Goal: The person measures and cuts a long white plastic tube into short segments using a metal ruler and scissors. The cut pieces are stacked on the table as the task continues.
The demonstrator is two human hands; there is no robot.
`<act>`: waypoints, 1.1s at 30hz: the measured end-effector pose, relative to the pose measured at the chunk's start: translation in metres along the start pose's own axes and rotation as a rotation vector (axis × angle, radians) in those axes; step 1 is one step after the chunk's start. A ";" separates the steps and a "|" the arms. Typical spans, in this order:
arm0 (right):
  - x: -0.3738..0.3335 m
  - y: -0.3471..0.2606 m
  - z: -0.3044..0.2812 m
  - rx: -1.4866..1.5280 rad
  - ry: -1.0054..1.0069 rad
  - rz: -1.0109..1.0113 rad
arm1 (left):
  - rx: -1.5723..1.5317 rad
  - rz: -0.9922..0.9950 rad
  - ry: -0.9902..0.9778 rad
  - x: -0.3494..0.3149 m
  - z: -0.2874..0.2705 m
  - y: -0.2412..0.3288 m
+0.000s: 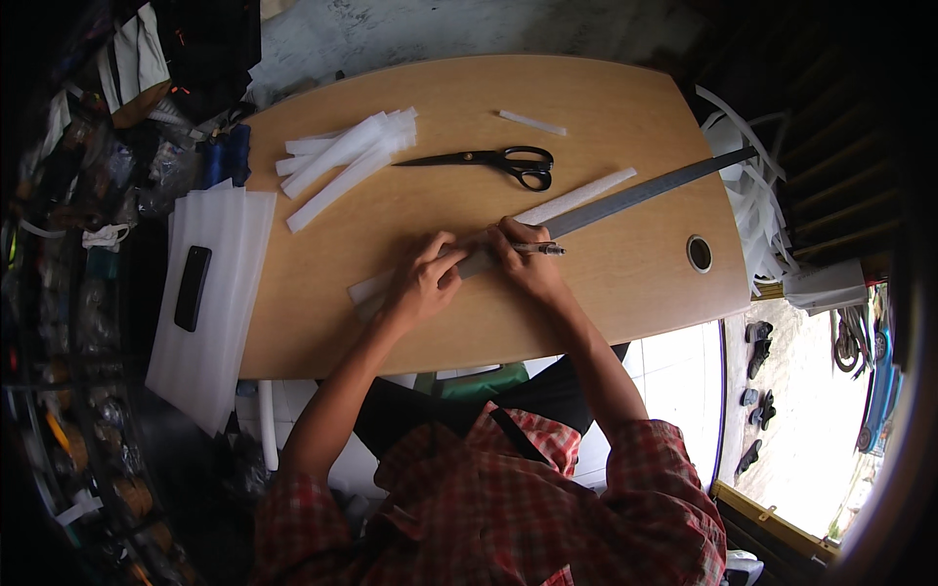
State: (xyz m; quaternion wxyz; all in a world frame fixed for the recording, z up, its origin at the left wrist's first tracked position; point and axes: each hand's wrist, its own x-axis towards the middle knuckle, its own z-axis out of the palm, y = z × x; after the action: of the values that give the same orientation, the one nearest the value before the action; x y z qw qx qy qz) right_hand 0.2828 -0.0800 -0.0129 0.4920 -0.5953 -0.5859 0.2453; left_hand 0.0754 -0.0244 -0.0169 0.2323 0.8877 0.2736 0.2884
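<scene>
A long grey metal ruler (635, 193) lies slantwise across the table, alongside a narrow white foam strip (581, 193). My left hand (427, 275), fingers bent, presses down on the ruler and strip near their lower left end. Close to it on the right, my right hand (528, 262) is closed around a pen (549, 250), whose rear end points right. The pen's tip is hidden under my fingers, near the ruler's edge. Beyond my hands lie black-handled scissors (498, 161), partly spread, with their blades pointing left.
Cut white foam strips (347, 161) are piled at the far left; one small piece (532, 122) lies farther right. White foam sheets (230, 293) overhang the left edge under a black phone (192, 288). Thin offcuts (747, 210) hang off the table's (645, 283) right side, near a round cable hole (699, 254).
</scene>
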 end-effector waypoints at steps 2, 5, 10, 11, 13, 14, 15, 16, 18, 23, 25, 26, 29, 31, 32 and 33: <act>0.000 -0.002 -0.001 -0.032 -0.006 -0.008 | -0.022 -0.012 0.004 -0.002 0.003 -0.003; -0.001 -0.003 -0.002 -0.001 0.001 0.005 | -0.014 0.003 0.014 -0.001 0.002 -0.003; 0.000 -0.001 -0.001 0.012 0.021 -0.012 | 0.000 0.004 0.000 0.000 0.001 -0.003; 0.000 0.003 0.000 0.000 0.026 -0.038 | 0.006 0.010 0.002 0.000 0.002 -0.004; 0.001 0.008 0.002 -0.022 0.038 -0.097 | 0.022 0.025 0.007 0.000 0.003 -0.006; -0.001 0.009 0.000 -0.004 -0.002 -0.029 | 0.024 0.021 0.003 -0.001 0.004 -0.007; -0.002 0.006 -0.004 0.018 -0.044 0.032 | 0.031 0.015 0.004 -0.001 0.003 -0.008; -0.003 0.002 -0.007 0.040 -0.087 0.092 | 0.039 0.011 0.005 -0.003 0.002 -0.009; -0.007 -0.010 -0.015 0.098 0.052 -0.081 | -0.043 -0.054 -0.027 -0.005 0.003 -0.008; -0.024 -0.011 -0.051 -0.617 -0.163 -0.243 | -0.100 -0.073 -0.017 -0.002 -0.001 -0.002; -0.028 -0.014 -0.057 -0.715 -0.227 -0.299 | -0.145 -0.090 0.004 0.000 -0.002 -0.004; -0.030 -0.016 -0.059 -0.763 -0.261 -0.327 | -0.149 -0.078 0.013 0.000 -0.002 -0.004; -0.034 -0.014 -0.061 -0.936 -0.330 -0.305 | -0.167 -0.066 0.036 -0.001 -0.001 -0.005; -0.034 -0.023 -0.063 -0.946 -0.374 -0.261 | -0.198 -0.072 0.030 -0.001 -0.002 -0.006; -0.032 -0.030 -0.065 -0.953 -0.394 -0.237 | -0.197 -0.087 0.039 0.000 -0.001 -0.006; -0.029 -0.038 -0.067 -0.834 -0.340 -0.292 | -0.196 -0.100 0.046 0.001 0.001 -0.006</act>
State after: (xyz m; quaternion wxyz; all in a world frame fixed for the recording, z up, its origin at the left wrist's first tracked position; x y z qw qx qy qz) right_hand 0.3182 -0.1342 0.0390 0.1373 -0.6051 -0.7841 0.0113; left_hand 0.0742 -0.0197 -0.0209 0.3258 0.8391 0.2934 0.3220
